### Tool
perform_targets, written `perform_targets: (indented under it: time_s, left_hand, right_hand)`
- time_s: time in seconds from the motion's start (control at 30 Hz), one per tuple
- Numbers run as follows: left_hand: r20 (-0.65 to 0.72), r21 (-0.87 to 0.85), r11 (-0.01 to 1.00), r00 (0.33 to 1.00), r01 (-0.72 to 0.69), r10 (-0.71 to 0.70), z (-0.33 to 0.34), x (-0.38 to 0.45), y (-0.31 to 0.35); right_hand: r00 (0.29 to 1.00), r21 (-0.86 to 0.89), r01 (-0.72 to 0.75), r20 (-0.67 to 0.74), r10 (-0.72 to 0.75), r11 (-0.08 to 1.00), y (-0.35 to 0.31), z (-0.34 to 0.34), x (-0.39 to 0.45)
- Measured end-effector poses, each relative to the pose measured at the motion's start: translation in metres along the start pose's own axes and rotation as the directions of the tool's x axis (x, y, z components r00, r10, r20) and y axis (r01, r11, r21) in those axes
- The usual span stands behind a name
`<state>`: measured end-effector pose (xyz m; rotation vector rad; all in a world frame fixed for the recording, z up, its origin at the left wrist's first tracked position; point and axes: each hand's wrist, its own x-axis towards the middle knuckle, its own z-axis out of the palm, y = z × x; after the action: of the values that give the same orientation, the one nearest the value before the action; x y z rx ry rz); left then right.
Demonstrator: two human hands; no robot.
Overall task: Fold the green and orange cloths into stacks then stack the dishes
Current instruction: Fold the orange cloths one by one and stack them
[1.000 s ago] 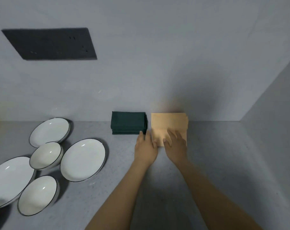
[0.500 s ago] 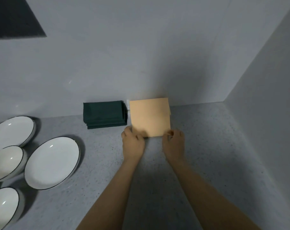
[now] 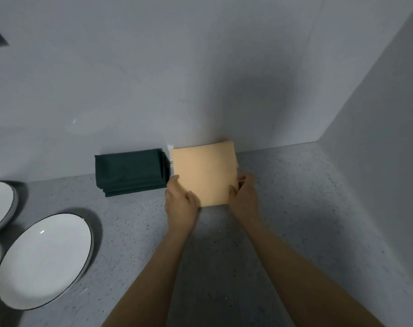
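Your left hand [image 3: 180, 201] and right hand [image 3: 243, 197] clamp the orange cloth's [image 3: 205, 172] near corners; dishes [image 3: 43, 260] lie far left, nearer your left hand.

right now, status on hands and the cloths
Left hand and right hand both gripping the orange cloth at its near corners. Green cloth stack folded, beside it at the wall. Dishes unstacked, far left. Nothing in the way.

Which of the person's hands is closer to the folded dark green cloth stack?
Left. The left hand grips the orange cloth's near-left corner, just right of the folded dark green cloth stack. The right hand holds the opposite, far side.
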<state>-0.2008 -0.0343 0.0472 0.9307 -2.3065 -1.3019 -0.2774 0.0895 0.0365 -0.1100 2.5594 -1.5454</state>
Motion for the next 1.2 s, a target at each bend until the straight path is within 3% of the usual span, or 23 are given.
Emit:
perform_targets:
  time_s: [0.13, 0.37, 0.43, 0.53, 0.6, 0.7, 0.8, 0.87, 0.97, 1.07, 1.1, 1.13, 1.2]
  left_hand:
    - [0.000, -0.031, 0.990, 0.991, -0.137, 0.137, -0.011, -0.008, 0.004]
    - [-0.028, -0.005, 0.950, 0.950, -0.311, 0.311, -0.042, -0.055, -0.002]
    - [0.002, 0.004, 0.941, 0.941, -0.337, 0.337, -0.049, -0.080, -0.012]
    - [0.209, 0.062, 0.979, 0.962, -0.194, 0.178, -0.061, -0.114, -0.030]
    - [0.379, 0.171, 0.974, 0.922, -0.149, 0.074, -0.064, -0.126, -0.045]
    - [0.431, 0.262, 0.924, 0.890, -0.279, 0.146, -0.064, -0.128, -0.056]
    - [0.323, 0.376, 0.858, 0.917, -0.351, 0.233, -0.069, -0.121, -0.061]
    - [0.298, 0.361, 0.841, 0.904, -0.403, 0.306, -0.072, -0.115, -0.065]
    - [0.505, 0.403, 0.657, 0.754, -0.637, 0.421, -0.079, -0.101, -0.069]
    - [0.633, 0.366, 0.587, 0.655, -0.723, 0.413, -0.087, -0.090, -0.063]
    - [0.633, 0.364, 0.596, 0.660, -0.716, 0.406, -0.090, -0.087, -0.059]
    - [0.608, 0.369, 0.655, 0.704, -0.659, 0.366, -0.093, -0.086, -0.057]
    - [0.539, 0.369, 0.794, 0.807, -0.483, 0.241, -0.095, -0.082, -0.056]
  right_hand:
    - [0.994, 0.083, 0.108, -0.001, -0.109, 0.991, -0.002, -0.007, -0.010]
    - [0.964, -0.001, 0.266, -0.006, -0.266, 0.964, -0.002, -0.036, -0.068]
    - [0.975, -0.017, 0.219, 0.032, -0.218, 0.976, 0.005, -0.043, -0.092]
    - [0.978, -0.089, 0.032, 0.206, -0.013, 0.995, 0.014, -0.052, -0.122]
    - [0.928, -0.153, -0.085, 0.347, 0.134, 0.985, 0.019, -0.058, -0.129]
    - [0.843, -0.229, -0.143, 0.482, 0.239, 0.963, 0.020, -0.064, -0.130]
    - [0.788, -0.353, -0.044, 0.563, 0.250, 0.934, 0.019, -0.063, -0.132]
    - [0.790, -0.455, 0.086, 0.573, 0.217, 0.886, 0.022, -0.063, -0.133]
    - [0.830, -0.593, 0.401, 0.558, -0.003, 0.698, 0.021, -0.066, -0.130]
    - [0.765, -0.567, 0.613, 0.601, -0.232, 0.550, 0.021, -0.068, -0.119]
    - [0.745, -0.557, 0.624, 0.635, -0.203, 0.548, 0.020, -0.070, -0.115]
    - [0.743, -0.547, 0.591, 0.655, -0.137, 0.593, 0.019, -0.072, -0.111]
    - [0.796, -0.507, 0.446, 0.601, -0.068, 0.738, 0.016, -0.073, -0.108]
